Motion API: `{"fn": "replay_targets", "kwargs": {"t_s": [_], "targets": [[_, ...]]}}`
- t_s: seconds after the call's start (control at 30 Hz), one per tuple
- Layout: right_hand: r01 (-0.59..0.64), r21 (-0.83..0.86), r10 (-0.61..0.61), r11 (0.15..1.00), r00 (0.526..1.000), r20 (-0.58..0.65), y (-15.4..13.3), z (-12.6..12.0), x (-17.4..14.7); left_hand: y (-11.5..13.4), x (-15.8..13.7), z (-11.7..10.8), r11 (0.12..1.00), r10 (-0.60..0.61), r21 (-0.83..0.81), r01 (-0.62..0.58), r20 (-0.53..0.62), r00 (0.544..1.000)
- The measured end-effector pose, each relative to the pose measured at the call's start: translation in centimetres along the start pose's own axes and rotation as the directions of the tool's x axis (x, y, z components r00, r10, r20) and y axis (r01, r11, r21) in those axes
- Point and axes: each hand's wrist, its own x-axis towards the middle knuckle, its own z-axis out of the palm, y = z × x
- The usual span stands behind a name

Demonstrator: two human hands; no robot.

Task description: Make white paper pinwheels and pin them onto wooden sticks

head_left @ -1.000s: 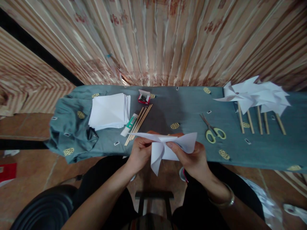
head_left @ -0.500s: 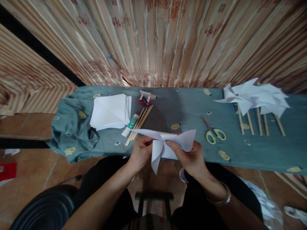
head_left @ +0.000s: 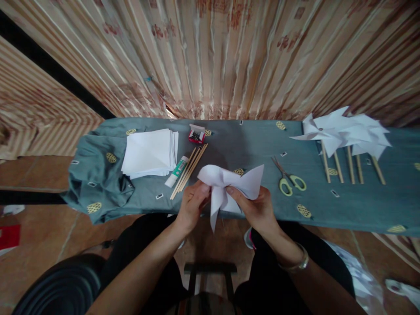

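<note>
Between my hands is a white paper pinwheel (head_left: 220, 178), held over the table's front edge with its blades folded toward the middle. My left hand (head_left: 193, 203) pinches the blade on its left side. The thumb of my right hand (head_left: 257, 208) presses near the pinwheel's centre while the fingers grip from behind. One pointed blade hangs down between the hands. Left of the pinwheel lie several wooden sticks (head_left: 189, 171) and a green and white glue stick (head_left: 177, 171). Scissors with yellow-green handles (head_left: 288, 178) rest to the right, blades slightly apart.
A stack of white paper (head_left: 149, 153) lies at the left on the green tablecloth (head_left: 249, 144). Behind the sticks stands an open small red box (head_left: 197, 134) of dark pins. Several pinwheels on sticks (head_left: 344, 131) lie at the right. A curtain (head_left: 213, 61) hangs behind the table.
The left blade, which stuck out flat to the left, is now curled in toward the pinwheel's middle. My left hand has shifted slightly up against it; my right thumb stays near the centre.
</note>
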Motion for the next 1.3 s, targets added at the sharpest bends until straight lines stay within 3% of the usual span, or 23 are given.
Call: {"fn": "replay_targets", "kwargs": {"t_s": [0.1, 0.27, 0.43, 0.5, 0.6, 0.7, 0.93, 1.3], "targets": [[-0.009, 0.007, 0.009, 1.000, 1.000, -0.013, 0.1, 0.0, 0.3, 0.3, 0.0, 0.5, 0.999, 0.025, -0.046, -0.024, 0.032, 0.999], [0.042, -0.027, -0.043, 0.999, 0.998, -0.035, -0.1, -0.5, 0.4, 1.5, 0.0, 1.4, 0.974, -0.054, -0.218, 0.067, 0.066, 0.996], [0.221, -0.136, -0.214, 0.966, 0.975, 0.065, -0.8, -0.9, -0.6, 1.9, 0.2, 1.4, 0.980, -0.138, -0.154, 0.126, -0.071, 0.988], [0.367, -0.190, -0.343, 0.911, 0.928, 0.149, -1.3, -1.0, -0.8, 1.9, 0.3, 1.3, 0.978, -0.169, -0.145, 0.153, -0.099, 0.981], [0.593, -0.218, -0.545, 0.775, 0.802, 0.243, -1.9, -1.1, -0.7, 2.0, 0.3, 1.3, 0.969, -0.211, -0.149, 0.195, -0.099, 0.972], [0.708, -0.243, -0.659, 0.663, 0.706, 0.259, -2.1, -1.3, -0.4, 2.0, 0.1, 1.4, 0.964, -0.219, -0.170, 0.206, -0.064, 0.974], [0.744, -0.338, -0.710, 0.576, 0.660, 0.243, -2.3, -1.4, -0.5, 1.9, -0.2, 1.7, 0.970, -0.180, -0.156, 0.186, 0.050, 0.982], [0.757, -0.307, -0.715, 0.577, 0.650, 0.259, -2.3, -1.6, -0.8, 2.5, -0.3, 1.8, 0.984, -0.142, -0.096, 0.152, 0.107, 0.984]]}}
